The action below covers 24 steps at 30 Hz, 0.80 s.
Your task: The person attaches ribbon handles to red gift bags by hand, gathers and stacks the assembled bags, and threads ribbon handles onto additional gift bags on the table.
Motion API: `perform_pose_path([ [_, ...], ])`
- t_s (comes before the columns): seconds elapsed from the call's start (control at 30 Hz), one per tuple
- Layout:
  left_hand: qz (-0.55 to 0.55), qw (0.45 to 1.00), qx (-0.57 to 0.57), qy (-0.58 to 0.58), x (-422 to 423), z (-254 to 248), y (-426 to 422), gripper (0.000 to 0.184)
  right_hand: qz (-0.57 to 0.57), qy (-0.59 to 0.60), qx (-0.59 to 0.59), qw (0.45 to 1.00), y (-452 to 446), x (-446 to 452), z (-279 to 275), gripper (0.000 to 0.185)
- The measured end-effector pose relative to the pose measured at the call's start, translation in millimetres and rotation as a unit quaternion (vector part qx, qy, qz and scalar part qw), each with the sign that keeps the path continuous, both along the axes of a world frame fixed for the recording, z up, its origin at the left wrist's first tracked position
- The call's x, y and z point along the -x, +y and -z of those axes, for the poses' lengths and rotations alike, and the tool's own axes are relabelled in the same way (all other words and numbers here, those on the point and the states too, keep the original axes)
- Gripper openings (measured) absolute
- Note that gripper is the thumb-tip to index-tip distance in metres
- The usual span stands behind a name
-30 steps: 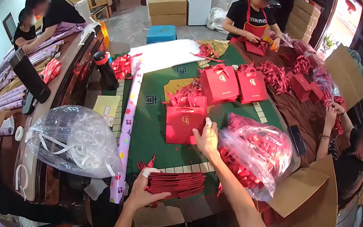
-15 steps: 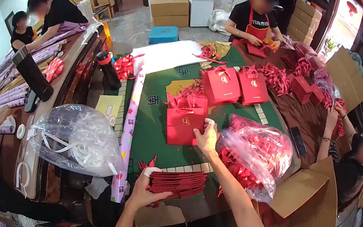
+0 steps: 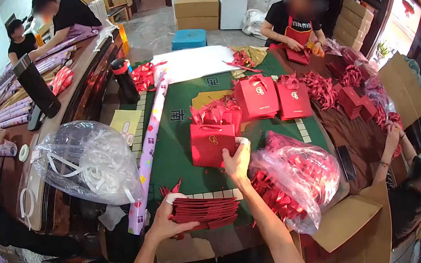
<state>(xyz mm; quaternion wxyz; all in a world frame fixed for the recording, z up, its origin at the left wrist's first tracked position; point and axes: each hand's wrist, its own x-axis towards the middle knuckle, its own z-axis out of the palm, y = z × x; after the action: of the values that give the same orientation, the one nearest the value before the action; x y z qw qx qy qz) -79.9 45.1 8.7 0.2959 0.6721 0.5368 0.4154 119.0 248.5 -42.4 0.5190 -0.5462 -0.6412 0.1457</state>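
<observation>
My left hand [image 3: 165, 223] is wrapped round the left end of a stack of folded red paper bags [image 3: 208, 211] at the near table edge. Thumb on top, it grips them. My right hand [image 3: 238, 162] pinches the lower right corner of a red gift bag [image 3: 210, 146] with a gold logo and a ribbon handle. More red bags with ribbons [image 3: 218, 110] are right behind that one. Farther right stand red gift bags [image 3: 258, 98] and another red bag [image 3: 294, 101]. A clear plastic sack of red ribbons [image 3: 296, 184] lies beside my right forearm.
A patterned wrapping roll [image 3: 147, 162] runs along the table's left side, near a clear bag of white ribbons [image 3: 88, 162]. An open cardboard box [image 3: 349, 219] is at the near right. Several people work around; one in a red apron [image 3: 296, 33] handles a red bag.
My right hand has shifted slightly left and down, and the gift bag's top edge sits lower and tips differently. My left hand and the stack have hardly moved.
</observation>
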Motion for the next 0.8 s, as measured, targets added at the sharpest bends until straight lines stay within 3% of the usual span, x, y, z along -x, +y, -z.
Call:
perform_pose_path([
  [0.2,-0.001,1.0,-0.003,-0.001,-0.4,1.0,-0.4,0.072,-0.027,0.058,0.077,0.995,-1.0,-0.6,-5.8,0.047],
  [0.33,-0.006,1.0,0.019,-0.018,0.2,4.9,-1.2,0.072,-0.011,0.004,0.033,0.999,7.6,-4.2,-4.6,0.05],
  [0.5,-0.003,1.0,0.017,-0.023,-0.9,1.2,-1.6,0.071,-0.04,0.004,0.105,0.994,14.3,-1.6,-12.0,0.065],
  [0.8,-0.011,0.999,0.029,-0.034,-2.2,0.9,-2.9,0.07,-0.019,0.008,0.156,0.987,39.5,-5.9,27.3,0.064],
])
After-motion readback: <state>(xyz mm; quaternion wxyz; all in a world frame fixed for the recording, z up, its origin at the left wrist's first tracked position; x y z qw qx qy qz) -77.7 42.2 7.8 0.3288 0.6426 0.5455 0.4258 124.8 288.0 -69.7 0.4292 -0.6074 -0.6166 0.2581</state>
